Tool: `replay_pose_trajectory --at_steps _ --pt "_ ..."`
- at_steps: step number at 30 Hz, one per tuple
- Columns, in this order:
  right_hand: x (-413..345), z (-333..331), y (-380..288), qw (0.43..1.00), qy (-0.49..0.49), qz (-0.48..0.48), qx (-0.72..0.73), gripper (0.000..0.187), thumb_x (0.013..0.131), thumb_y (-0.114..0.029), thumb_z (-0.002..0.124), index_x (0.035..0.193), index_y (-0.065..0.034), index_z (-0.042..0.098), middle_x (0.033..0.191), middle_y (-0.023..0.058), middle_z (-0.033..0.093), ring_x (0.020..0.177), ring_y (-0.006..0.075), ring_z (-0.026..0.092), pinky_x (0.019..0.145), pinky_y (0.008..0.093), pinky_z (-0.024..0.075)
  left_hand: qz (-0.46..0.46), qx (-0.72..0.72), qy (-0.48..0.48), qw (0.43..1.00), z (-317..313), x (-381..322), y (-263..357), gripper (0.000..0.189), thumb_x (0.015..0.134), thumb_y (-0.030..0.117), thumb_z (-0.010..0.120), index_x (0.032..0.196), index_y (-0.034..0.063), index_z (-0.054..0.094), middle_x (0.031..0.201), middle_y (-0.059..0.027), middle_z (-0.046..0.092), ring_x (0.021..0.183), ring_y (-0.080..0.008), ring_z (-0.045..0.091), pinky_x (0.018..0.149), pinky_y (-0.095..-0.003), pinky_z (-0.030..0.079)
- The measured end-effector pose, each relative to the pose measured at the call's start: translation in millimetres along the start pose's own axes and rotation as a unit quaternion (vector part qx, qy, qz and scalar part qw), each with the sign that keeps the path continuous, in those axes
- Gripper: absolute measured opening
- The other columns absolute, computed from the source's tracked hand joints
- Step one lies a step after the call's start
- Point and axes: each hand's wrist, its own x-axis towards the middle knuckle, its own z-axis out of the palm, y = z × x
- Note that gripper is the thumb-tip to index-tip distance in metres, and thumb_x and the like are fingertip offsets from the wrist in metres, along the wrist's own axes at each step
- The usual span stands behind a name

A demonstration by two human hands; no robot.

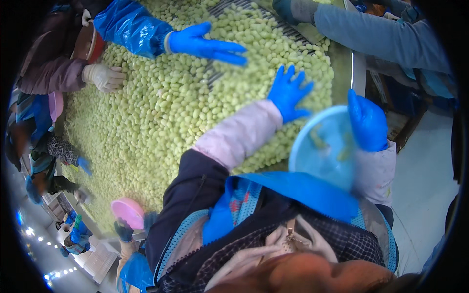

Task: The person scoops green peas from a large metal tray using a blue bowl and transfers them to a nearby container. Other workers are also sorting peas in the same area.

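A thick layer of pale green, grape-like oval fruit (154,110) covers the broad work surface before me. Over its right part my left hand (291,93), in a blue glove, reaches out with fingers spread and nothing in its grasp. My right hand (368,122), gloved in blue too, grips the right rim of a light blue plastic bowl (298,152). The bowl is tilted close to my blue apron (293,188), and a few green pieces show inside it, blurred. My apron hides the bowl's near edge.
A co-worker's blue-gloved hand (209,44) reaches over the fruit, and a white-gloved hand (104,77) touches it at left. Dark metal slats (289,31) show between fruit. A metal edge (358,73) bounds the right side. Another worker holds a pink bowl (128,212).
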Motion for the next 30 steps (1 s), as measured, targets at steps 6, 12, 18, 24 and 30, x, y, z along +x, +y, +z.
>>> replay_pose_trajectory --at_steps 6,12,18,24,30 --pt "2.0 2.4 1.7 1.0 -0.002 0.004 0.019 0.05 0.098 -0.045 0.045 0.078 -0.0031 0.064 0.073 0.0217 0.058 0.064 0.0394 0.056 0.059 0.0439 0.0444 0.063 -0.067 -0.084 0.992 0.4 -76.4 46.9 0.061 0.079 0.039 0.067 0.133 0.0142 0.053 0.141 -0.0179 0.045 0.127 -0.0444 0.041 0.105 -0.058 0.033" --pt "0.7 4.0 2.8 1.0 -0.007 0.01 0.021 0.05 0.098 -0.045 0.045 0.078 -0.003 0.063 0.073 0.022 0.058 0.064 0.0395 0.056 0.059 0.0438 0.0445 0.008 -0.013 -0.086 0.996 -49.9 -122.0 -1.2 0.053 0.082 0.035 0.067 0.132 0.0228 0.055 0.137 -0.0173 0.047 0.125 -0.039 0.044 0.108 -0.058 0.031" --pt "-2.6 3.5 4.3 0.999 -0.008 0.007 0.035 0.048 0.098 -0.044 0.046 0.079 -0.0031 0.063 0.073 0.0223 0.058 0.065 0.0403 0.056 0.059 0.0441 0.0442 -0.154 0.105 -0.09 0.978 -89.0 -150.1 -61.4 0.05 0.079 0.033 0.072 0.127 0.0226 0.06 0.135 -0.0195 0.047 0.126 -0.0413 0.043 0.112 -0.0579 0.025" --pt "-1.0 7.3 6.2 0.999 0.002 -0.002 0.04 0.046 0.098 -0.042 0.047 0.078 -0.0035 0.063 0.073 0.0224 0.057 0.065 0.0415 0.055 0.058 0.0445 0.0438 -0.234 0.283 0.024 0.93 -128.7 -187.4 -143.9 0.03 0.08 0.029 0.073 0.108 0.0199 0.071 0.14 -0.022 0.044 0.128 -0.0443 0.041 0.108 -0.0522 0.033" --pt "0.9 7.7 6.6 0.999 -0.003 -0.008 0.044 0.045 0.098 -0.041 0.048 0.078 -0.0031 0.062 0.073 0.0229 0.057 0.065 0.0419 0.054 0.057 0.0446 0.0432 -0.304 0.261 0.192 0.896 -97.7 -162.4 -111.8 0.054 0.079 0.031 0.075 0.13 0.0244 0.06 0.145 -0.0228 0.039 0.133 -0.0452 0.035 0.109 -0.052 0.03"
